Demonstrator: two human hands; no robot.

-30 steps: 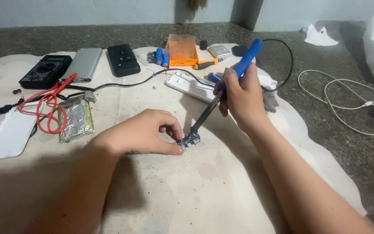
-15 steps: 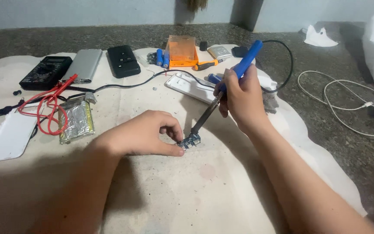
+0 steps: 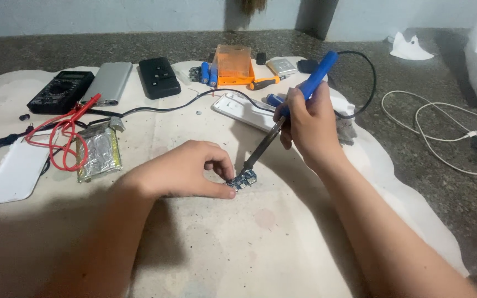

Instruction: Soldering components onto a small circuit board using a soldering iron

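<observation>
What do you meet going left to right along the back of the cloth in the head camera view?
Black multimeter → silver power bank → black case → blue cells → orange box → blue soldering iron in the right hand.

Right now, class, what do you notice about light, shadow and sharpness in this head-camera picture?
Head view: soft, even light; the left hand and right hand cast faint shadows onto the pale mat; the soldering iron and small circuit board are sharp; the silver foil pouch shows mild glare; no noticeable motion blur.
</observation>
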